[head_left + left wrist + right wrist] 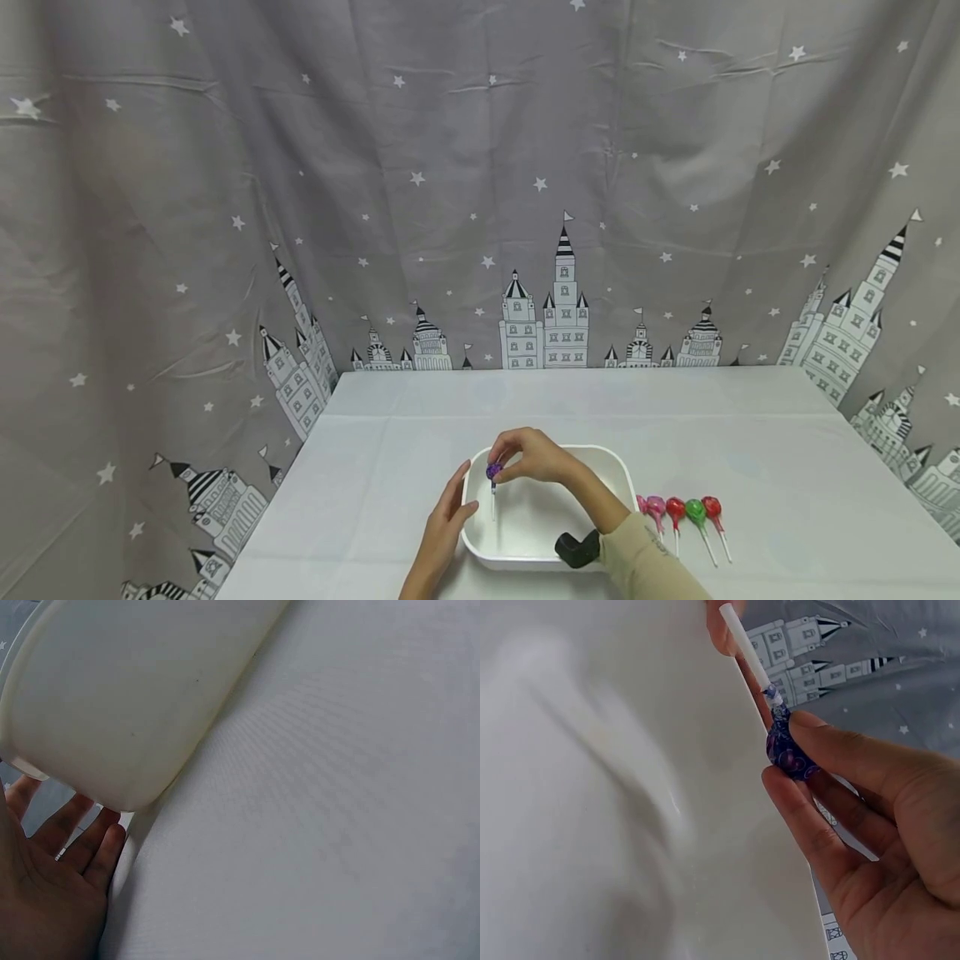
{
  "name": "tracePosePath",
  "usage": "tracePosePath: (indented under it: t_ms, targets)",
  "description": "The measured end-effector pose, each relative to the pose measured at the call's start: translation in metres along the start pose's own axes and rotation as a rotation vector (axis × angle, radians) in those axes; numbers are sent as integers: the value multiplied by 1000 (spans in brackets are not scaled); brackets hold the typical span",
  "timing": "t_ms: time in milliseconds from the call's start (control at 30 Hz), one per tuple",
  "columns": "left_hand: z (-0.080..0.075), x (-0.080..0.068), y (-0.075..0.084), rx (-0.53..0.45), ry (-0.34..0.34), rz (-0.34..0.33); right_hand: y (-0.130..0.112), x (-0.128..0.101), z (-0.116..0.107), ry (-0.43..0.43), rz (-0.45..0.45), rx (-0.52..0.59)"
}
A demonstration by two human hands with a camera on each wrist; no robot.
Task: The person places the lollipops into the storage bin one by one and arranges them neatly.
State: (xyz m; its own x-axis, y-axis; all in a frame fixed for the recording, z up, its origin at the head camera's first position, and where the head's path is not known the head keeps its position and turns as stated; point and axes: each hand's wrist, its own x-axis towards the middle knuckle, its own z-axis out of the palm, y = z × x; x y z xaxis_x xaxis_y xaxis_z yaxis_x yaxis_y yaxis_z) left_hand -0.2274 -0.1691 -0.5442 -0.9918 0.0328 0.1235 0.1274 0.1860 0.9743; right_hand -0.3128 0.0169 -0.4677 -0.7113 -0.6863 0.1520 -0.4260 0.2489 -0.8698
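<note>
Pinching the purple foil-wrapped lollipop point(492, 472) by its small hard head above the white plastic tub point(624, 479), the right hand point(534, 457) is dangling that light, thin-sticked sweet while the left hand's point(444, 525) straight fingers are resting against the tub's outer wall.

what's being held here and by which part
The right hand pinches a purple lollipop by its wrapped head, stick hanging down over the white bin. The left hand holds nothing, resting open against the bin's side.
</note>
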Motion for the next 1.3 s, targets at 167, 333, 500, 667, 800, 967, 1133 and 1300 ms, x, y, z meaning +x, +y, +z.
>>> tracePosePath:
  t_ms: [167,333,500,667,800,967,1133,1300]
  targets:
    - [0,1,-4,-3,0,18,9,6,4,-21,-3,-56]
    - [-1,1,-3,3,-3,25,11,7,5,-55,-4,-77]
    - [-1,2,-3,-5,-4,26,13,7,5,-92,21,-76]
    - [-2,2,-3,-11,-14,22,19,8,8,-135,25,-63]
    - [-2,0,-4,-13,-10,15,24,8,13,-141,29,-18]
    - [-2,0,-5,20,4,13,27,8,16,-136,32,-6]
    - [-1,0,-3,28,12,10,30,9,15,-136,0,-105]
    - [0,0,-2,15,9,10,33,10,15,-137,-18,-156]
